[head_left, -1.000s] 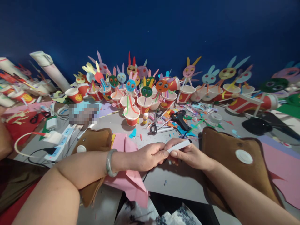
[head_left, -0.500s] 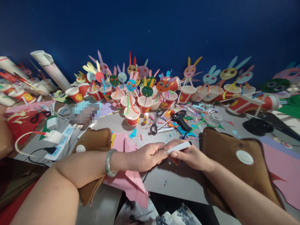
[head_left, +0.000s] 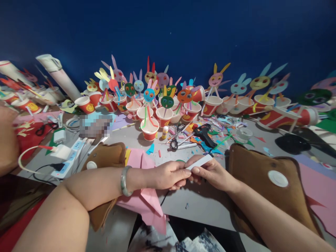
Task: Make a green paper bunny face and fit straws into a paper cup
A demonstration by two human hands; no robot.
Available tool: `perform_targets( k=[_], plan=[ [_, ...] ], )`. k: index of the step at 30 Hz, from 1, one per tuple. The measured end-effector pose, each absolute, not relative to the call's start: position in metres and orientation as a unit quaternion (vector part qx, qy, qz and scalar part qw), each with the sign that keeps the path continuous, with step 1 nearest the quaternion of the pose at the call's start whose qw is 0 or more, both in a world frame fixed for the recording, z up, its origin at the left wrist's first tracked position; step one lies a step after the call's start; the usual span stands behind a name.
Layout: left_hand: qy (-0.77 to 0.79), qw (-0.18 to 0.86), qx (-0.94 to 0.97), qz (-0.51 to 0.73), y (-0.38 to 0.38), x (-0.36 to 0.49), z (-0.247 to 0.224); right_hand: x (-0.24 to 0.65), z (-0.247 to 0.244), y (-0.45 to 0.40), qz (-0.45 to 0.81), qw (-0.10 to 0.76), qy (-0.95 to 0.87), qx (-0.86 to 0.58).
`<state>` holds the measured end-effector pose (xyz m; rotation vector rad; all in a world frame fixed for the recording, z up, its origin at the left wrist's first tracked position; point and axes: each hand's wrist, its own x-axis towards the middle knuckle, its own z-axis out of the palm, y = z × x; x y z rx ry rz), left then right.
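Between my two hands is a narrow white strip (head_left: 201, 161), tilted up to the right. My left hand (head_left: 168, 175), with a jade-like bangle (head_left: 124, 181) on its wrist, pinches the lower end between thumb and fingers. My right hand (head_left: 215, 175) is closed around the strip too, its thumb lying along the near edge. The hands meet at the fingertips over the table's front part. The fingers beneath the strip are partly hidden. Pink paper (head_left: 152, 201) lies under my left forearm, hanging past the table edge.
Paper cups (head_left: 149, 130) with rabbit-faced paper figures line the back. A black glue gun (head_left: 206, 134), scissors (head_left: 175, 141), a glue stick (head_left: 165, 133) and scraps lie ahead. Brown cushions (head_left: 262, 185) flank my hands. A power strip (head_left: 70, 157) is left; another person's arm (head_left: 7, 140) shows far left.
The white strip has tilted more steeply, and the dark tip at its upper end no longer shows. Both hands stay together with slightly shifted fingers. The view has moved slightly.
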<state>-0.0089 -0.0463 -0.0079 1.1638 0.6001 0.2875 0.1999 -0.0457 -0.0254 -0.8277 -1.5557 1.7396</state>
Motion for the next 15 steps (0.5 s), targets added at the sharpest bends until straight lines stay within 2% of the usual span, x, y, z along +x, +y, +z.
perform_targets(
  k=[15],
  plan=[
    [0.282, 0.803, 0.511, 0.12, -0.047, -0.01, 0.003, 0.201, -0.023, -0.047, 0.681, 0.317, -0.589, -0.298]
  ],
)
